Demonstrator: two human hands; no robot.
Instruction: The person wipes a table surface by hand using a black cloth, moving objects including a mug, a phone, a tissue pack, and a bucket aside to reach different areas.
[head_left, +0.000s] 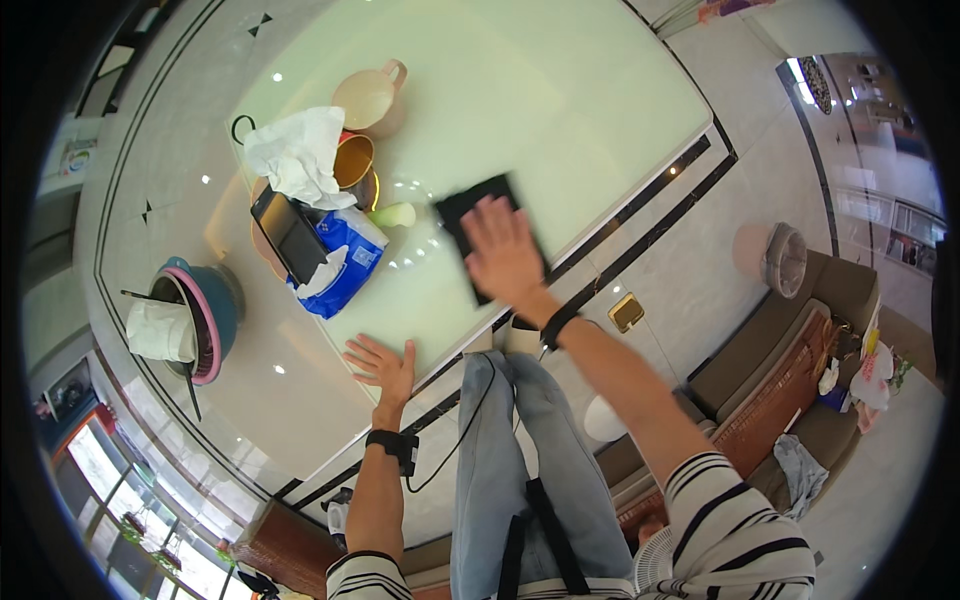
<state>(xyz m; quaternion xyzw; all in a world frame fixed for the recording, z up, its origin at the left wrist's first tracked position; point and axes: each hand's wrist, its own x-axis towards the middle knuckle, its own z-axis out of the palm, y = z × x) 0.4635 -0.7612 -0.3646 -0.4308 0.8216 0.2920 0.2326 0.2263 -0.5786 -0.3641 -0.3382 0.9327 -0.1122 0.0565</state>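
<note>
My right hand lies flat on a black cloth, palm down on the pale green tabletop; the hand is slightly blurred. My left hand rests by the table's near left edge, fingers spread and nothing in them. Left of the cloth sits a blue pack of tissues with a tissue sticking out. A dark, flat rectangular device leans beside it. Behind them are a crumpled white tissue, a red cup with a golden inside and a pale pink mug.
A pale green object lies between the pack and the cloth, beside a ring of bright spots. Stacked basins stand on the left. To the right are a lined waste bin and a brown sofa. A cable runs from my left wrist.
</note>
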